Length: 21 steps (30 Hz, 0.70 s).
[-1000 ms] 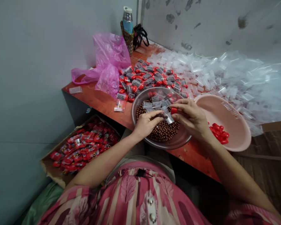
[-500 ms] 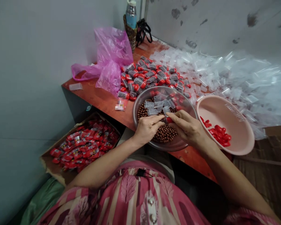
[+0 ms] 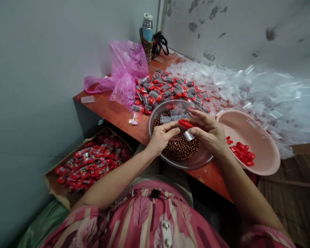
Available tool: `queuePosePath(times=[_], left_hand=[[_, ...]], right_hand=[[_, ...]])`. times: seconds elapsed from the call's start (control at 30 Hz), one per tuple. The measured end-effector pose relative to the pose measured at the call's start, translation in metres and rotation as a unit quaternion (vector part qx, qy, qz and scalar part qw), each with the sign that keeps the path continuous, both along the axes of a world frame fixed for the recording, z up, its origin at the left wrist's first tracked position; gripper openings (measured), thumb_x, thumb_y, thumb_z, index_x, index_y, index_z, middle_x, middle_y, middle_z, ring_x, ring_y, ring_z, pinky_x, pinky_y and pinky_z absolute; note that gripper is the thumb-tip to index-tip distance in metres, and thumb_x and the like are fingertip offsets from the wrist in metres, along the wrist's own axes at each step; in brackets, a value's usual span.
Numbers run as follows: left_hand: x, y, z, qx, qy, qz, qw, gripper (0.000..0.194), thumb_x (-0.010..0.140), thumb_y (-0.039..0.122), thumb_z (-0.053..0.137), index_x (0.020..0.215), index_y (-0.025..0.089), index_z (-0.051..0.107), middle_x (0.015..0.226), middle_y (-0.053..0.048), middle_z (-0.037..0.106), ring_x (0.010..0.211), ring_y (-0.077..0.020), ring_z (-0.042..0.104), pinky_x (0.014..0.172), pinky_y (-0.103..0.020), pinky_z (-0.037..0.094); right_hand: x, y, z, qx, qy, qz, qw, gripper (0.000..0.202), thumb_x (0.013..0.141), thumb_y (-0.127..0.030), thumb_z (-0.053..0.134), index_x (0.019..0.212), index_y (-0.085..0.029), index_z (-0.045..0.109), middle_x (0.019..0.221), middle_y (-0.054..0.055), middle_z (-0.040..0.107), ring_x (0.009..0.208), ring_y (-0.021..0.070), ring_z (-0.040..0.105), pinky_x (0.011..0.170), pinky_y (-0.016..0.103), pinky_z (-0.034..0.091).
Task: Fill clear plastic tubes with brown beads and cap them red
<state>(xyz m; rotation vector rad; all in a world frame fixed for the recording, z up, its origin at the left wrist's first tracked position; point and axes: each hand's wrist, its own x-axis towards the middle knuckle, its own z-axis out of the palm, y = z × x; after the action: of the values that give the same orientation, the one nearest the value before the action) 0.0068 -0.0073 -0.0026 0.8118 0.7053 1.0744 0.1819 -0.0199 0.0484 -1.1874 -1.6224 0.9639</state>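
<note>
A small clear container with a red cap [image 3: 185,123] is pinched between the thumb and fingers of my left hand [image 3: 160,137], above the bowl. My right hand [image 3: 210,133] is just to the right of the cap, its thumb and fingers apart. By the right thumb tip is a clear plastic container [image 3: 188,135]; whether the thumb touches it I cannot tell. Below both hands, the translucent bowl [image 3: 155,112] holds brown beads [image 3: 182,150] and several more clear containers [image 3: 165,119].
Behind the bowl lie heaps of filled red-capped containers [image 3: 167,88] and clear containers [image 3: 248,86]. A pink basin [image 3: 270,151] with red caps [image 3: 241,153] stands right. Left are a pink bag [image 3: 127,62], a bottle [image 3: 147,29] and, lower down, a box of red packets [image 3: 89,165].
My right fingers have opened and moved up and slightly right, away from the red cap. The red-capped container has tilted and stays in my left hand. The view has shifted a little.
</note>
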Motion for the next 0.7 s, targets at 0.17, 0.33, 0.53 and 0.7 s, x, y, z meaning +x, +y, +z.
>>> queuePosePath(times=[0.17,0.33,0.53,0.7], left_hand=[[-0.001,0.001,-0.003,-0.026,-0.039,-0.003,0.999,0.042,0.065,0.038,0.081,0.103,0.02,0.076,0.108,-0.006,0.075,0.094,-0.0238,0.071,0.076,-0.037,0.062],[-0.001,-0.005,-0.005,0.101,0.092,0.024,0.99,0.029,0.074,0.03,0.074,0.101,0.021,0.078,0.104,-0.004,0.077,0.098,-0.0234,0.07,0.089,-0.037,0.057],[-0.003,-0.009,-0.005,0.225,0.179,0.046,0.957,0.022,0.076,0.023,0.071,0.097,0.024,0.079,0.109,-0.005,0.074,0.113,-0.0223,0.063,0.106,-0.036,0.044],[-0.004,-0.009,-0.01,0.243,0.195,0.04,0.949,0.025,0.079,0.02,0.067,0.101,0.027,0.078,0.109,-0.005,0.073,0.114,-0.0207,0.062,0.104,-0.034,0.045]], right_hand=[[0.01,-0.014,-0.012,-0.094,0.142,-0.023,0.985,0.048,0.073,-0.047,0.077,0.115,-0.027,0.064,0.105,0.007,0.073,0.083,0.0212,0.071,0.075,0.036,0.057],[0.019,-0.007,-0.018,-0.094,0.164,-0.045,0.981,0.035,0.067,-0.047,0.082,0.09,-0.024,0.07,0.086,0.002,0.071,0.071,0.0164,0.067,0.076,0.035,0.057],[0.004,0.003,-0.008,-0.319,0.21,0.099,0.919,0.042,0.069,-0.044,0.078,0.103,-0.022,0.067,0.105,0.006,0.07,0.092,0.0199,0.068,0.081,0.038,0.058],[-0.014,-0.001,-0.016,-0.378,0.258,0.102,0.883,0.031,0.067,-0.039,0.069,0.088,-0.016,0.067,0.091,0.008,0.072,0.09,0.0228,0.068,0.081,0.042,0.06]])
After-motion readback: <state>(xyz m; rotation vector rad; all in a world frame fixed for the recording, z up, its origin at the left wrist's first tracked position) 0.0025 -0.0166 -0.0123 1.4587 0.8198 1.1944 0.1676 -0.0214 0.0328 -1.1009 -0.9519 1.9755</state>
